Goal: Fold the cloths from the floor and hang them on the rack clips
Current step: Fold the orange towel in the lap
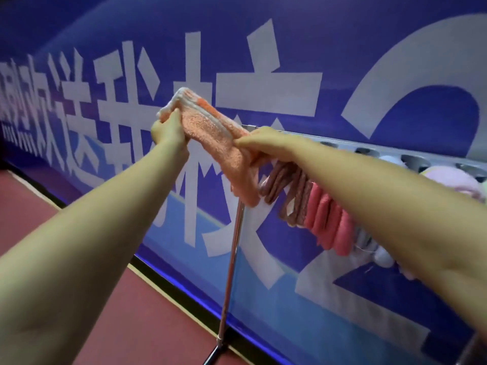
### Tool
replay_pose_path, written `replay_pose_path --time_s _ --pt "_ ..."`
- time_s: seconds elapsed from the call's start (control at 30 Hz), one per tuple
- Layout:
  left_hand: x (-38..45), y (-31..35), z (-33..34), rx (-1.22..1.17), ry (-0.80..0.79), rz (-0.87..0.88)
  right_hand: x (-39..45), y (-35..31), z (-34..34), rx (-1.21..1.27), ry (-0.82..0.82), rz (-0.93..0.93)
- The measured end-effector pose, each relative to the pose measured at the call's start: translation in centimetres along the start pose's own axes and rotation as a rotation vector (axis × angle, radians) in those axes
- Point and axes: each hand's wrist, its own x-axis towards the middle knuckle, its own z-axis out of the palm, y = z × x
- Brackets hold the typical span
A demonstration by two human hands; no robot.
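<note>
Head view: both arms stretched out toward the left end of the rack top bar. Left hand has fingers curled round the far left end of the folded orange cloth, bunching it. Right hand pinches the cloth's right end, thumb and fingers closed on the fabric, right at the bar's left end. Cloth is held off the floor, stretched between the hands, with its lower fold drooping in front of the upright pole.

Already hanging to the right along the bar: a brown cloth, then a pink cloth, then paler ones mostly hidden behind the right forearm. Round openings show along the bar top. Blue banner with white characters stands behind, red floor in front.

Step, as I judge it: folding done, hanging in progress at the leftmost slot. The clip itself is probably under the right hand; can't see it. Next move calls for feeding the pinched edge into that clip while the left hand keeps the fold together, then letting go on both sides. Risk: the fold slipping open on release.
</note>
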Motion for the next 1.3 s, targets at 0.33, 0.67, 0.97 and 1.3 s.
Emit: replay_pose_path --time_s 0.33,0.67,0.97,1.3 --pt "0.7 -8.3 3.2 0.008 -0.142 -0.114 1.7 0.4 -7.3 -0.523 0.202 0.112" --pt "-0.4 -15.5 2.3 0.204 -0.195 -0.268 4.8 2.5 -5.6 -0.438 0.310 0.093" --pt "-6.7 -13.7 1.8 0.427 -0.616 -0.273 2.3 3.5 -6.1 -0.487 0.343 -0.034" --pt "-7.3 -9.7 6.1 0.317 -0.642 -0.045 0.8 5.1 -6.1 -0.642 0.371 -0.082"
